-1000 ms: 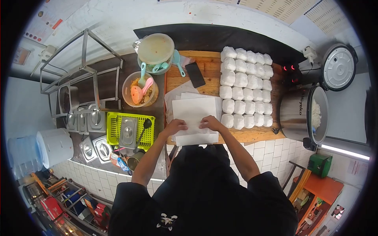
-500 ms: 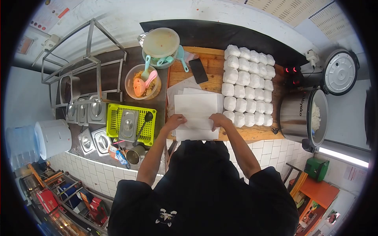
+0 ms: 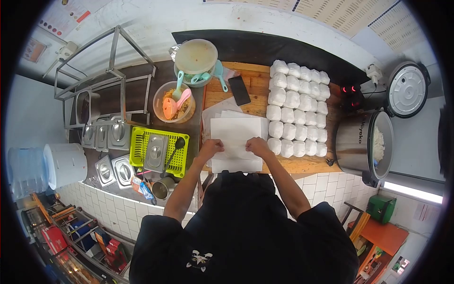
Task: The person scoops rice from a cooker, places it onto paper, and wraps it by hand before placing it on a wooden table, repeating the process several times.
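Observation:
A stack of white paper sheets (image 3: 235, 128) lies on the wooden table in front of me, with its sheets slightly out of line. My left hand (image 3: 212, 148) is closed at the left side of the top sheet, fingers curled inward. Across from it, my right hand (image 3: 257, 146) is closed at the right side, its fingertips pinched on the paper. Just right of the stack stand rows of white wrapped bundles (image 3: 294, 117), packed closely together. Behind the paper lies a black phone (image 3: 240, 90).
At left are a tub of orange-brown food (image 3: 161, 108) with spoons, a lidded tub (image 3: 195, 54), a green basket (image 3: 137, 146) and a metal rack (image 3: 113, 52). A large rice cooker (image 3: 352, 137) with its lid raised stands right.
Both hands have moved inward over the paper, closer together, and their fingers are more curled. The whole view has shifted slightly downward.

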A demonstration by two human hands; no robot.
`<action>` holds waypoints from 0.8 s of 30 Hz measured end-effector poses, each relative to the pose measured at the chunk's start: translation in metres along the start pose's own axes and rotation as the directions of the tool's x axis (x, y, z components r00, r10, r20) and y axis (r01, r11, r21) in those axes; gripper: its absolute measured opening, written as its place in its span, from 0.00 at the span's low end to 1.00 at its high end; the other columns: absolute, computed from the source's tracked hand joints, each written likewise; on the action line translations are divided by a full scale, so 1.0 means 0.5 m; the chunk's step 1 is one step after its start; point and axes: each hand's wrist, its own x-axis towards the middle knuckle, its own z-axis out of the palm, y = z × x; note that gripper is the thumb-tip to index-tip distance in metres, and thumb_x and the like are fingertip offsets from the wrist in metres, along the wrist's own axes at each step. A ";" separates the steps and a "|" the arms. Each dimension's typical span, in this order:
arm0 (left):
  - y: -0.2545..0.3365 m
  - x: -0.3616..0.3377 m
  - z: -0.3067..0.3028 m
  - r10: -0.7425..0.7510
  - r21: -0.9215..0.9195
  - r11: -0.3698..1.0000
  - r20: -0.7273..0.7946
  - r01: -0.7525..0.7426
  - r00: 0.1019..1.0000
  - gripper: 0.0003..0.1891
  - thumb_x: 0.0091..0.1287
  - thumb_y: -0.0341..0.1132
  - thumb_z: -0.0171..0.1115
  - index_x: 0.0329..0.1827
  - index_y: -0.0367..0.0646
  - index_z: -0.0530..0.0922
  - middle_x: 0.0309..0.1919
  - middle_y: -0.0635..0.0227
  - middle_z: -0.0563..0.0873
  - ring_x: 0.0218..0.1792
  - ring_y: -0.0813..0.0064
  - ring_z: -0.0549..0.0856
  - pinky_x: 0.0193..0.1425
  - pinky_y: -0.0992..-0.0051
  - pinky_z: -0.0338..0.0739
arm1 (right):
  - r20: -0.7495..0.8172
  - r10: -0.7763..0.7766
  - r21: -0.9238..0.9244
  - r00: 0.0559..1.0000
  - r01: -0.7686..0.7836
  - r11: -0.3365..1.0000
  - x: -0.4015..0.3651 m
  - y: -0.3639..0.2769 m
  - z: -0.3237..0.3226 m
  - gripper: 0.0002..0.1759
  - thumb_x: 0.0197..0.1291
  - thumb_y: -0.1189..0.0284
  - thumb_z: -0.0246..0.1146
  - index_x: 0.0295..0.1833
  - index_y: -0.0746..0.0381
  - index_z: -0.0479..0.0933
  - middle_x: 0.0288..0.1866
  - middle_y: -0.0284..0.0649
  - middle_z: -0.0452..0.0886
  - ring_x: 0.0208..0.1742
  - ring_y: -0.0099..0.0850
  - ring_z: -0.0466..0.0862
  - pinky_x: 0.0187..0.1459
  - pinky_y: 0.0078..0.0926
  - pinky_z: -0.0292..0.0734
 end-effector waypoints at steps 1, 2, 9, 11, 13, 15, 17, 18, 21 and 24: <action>0.000 0.001 0.003 0.007 0.078 0.997 -0.008 -0.007 1.000 0.11 0.54 0.34 0.72 0.35 0.37 0.84 0.31 0.55 0.88 0.38 0.56 0.88 0.46 0.63 0.79 | -0.008 0.032 -0.080 0.999 -0.033 0.996 0.000 -0.007 0.005 0.11 0.51 0.64 0.73 0.35 0.59 0.85 0.32 0.42 0.87 0.38 0.38 0.87 0.42 0.38 0.80; 0.001 0.002 0.007 0.016 0.157 0.988 -0.015 -0.013 1.000 0.11 0.53 0.34 0.73 0.34 0.37 0.84 0.30 0.55 0.88 0.37 0.55 0.88 0.46 0.62 0.79 | -0.015 0.045 -0.160 0.999 -0.046 0.986 0.002 -0.015 0.010 0.11 0.50 0.63 0.73 0.36 0.58 0.85 0.34 0.41 0.87 0.39 0.37 0.87 0.43 0.38 0.80; 0.057 -0.002 0.019 0.214 0.611 0.787 -0.142 -0.085 0.967 0.13 0.51 0.37 0.74 0.37 0.44 0.82 0.35 0.63 0.84 0.44 0.59 0.84 0.49 0.59 0.75 | -0.310 -0.105 -0.443 0.945 -0.046 0.896 -0.009 -0.080 0.016 0.12 0.50 0.63 0.73 0.36 0.57 0.81 0.38 0.38 0.82 0.47 0.38 0.82 0.45 0.42 0.78; 0.073 0.000 0.017 0.337 0.652 0.750 -0.236 -0.108 0.912 0.14 0.51 0.37 0.74 0.38 0.45 0.80 0.36 0.65 0.82 0.45 0.60 0.82 0.50 0.60 0.74 | -0.313 -0.151 -0.396 0.938 0.015 0.918 -0.006 -0.075 0.017 0.11 0.50 0.65 0.72 0.36 0.58 0.80 0.37 0.39 0.80 0.47 0.39 0.81 0.45 0.42 0.78; 0.047 0.002 0.023 0.235 0.635 0.758 -0.053 -0.149 0.970 0.13 0.53 0.36 0.72 0.37 0.44 0.79 0.35 0.64 0.82 0.43 0.60 0.82 0.50 0.61 0.74 | -0.129 -0.151 -0.292 0.980 0.108 0.950 -0.006 -0.043 0.030 0.10 0.51 0.67 0.71 0.36 0.59 0.79 0.36 0.40 0.79 0.45 0.40 0.81 0.44 0.41 0.78; 0.030 0.005 0.026 0.184 0.619 0.766 0.047 -0.173 0.982 0.11 0.55 0.35 0.70 0.38 0.43 0.78 0.35 0.63 0.81 0.42 0.61 0.82 0.50 0.62 0.73 | -0.180 -0.184 -0.226 0.966 0.142 0.964 -0.013 -0.021 0.051 0.09 0.53 0.68 0.68 0.36 0.60 0.78 0.37 0.40 0.78 0.45 0.39 0.81 0.44 0.41 0.78; 0.025 -0.013 0.033 0.181 0.608 0.772 0.066 -0.184 0.981 0.10 0.59 0.35 0.67 0.38 0.42 0.78 0.34 0.63 0.81 0.42 0.62 0.82 0.49 0.62 0.73 | -0.226 -0.249 -0.217 0.942 0.201 0.955 -0.031 -0.008 0.079 0.08 0.55 0.70 0.66 0.38 0.61 0.77 0.40 0.40 0.78 0.46 0.39 0.81 0.45 0.41 0.78; 0.013 -0.025 0.039 0.246 0.623 0.745 0.074 -0.237 0.967 0.09 0.60 0.35 0.66 0.40 0.42 0.79 0.36 0.63 0.82 0.43 0.63 0.82 0.50 0.63 0.73 | -0.246 -0.297 -0.243 0.923 0.238 0.941 -0.045 -0.007 0.092 0.07 0.56 0.71 0.65 0.39 0.61 0.78 0.42 0.41 0.79 0.47 0.39 0.81 0.46 0.40 0.78; -0.007 -0.068 0.053 0.426 0.661 0.664 0.052 -0.351 0.903 0.10 0.62 0.35 0.63 0.44 0.42 0.80 0.40 0.64 0.83 0.46 0.66 0.83 0.51 0.64 0.74 | -0.354 -0.397 -0.231 0.847 0.332 0.915 -0.083 -0.004 0.115 0.08 0.58 0.74 0.61 0.44 0.63 0.78 0.47 0.42 0.80 0.50 0.41 0.81 0.50 0.39 0.79; 0.015 -0.105 0.053 0.528 0.683 0.625 -0.014 -0.378 0.849 0.13 0.63 0.35 0.60 0.49 0.42 0.81 0.45 0.64 0.85 0.51 0.68 0.84 0.53 0.66 0.74 | -0.398 -0.479 -0.234 0.783 0.418 0.878 -0.124 -0.023 0.087 0.12 0.58 0.77 0.58 0.49 0.65 0.77 0.51 0.44 0.80 0.54 0.43 0.80 0.57 0.38 0.77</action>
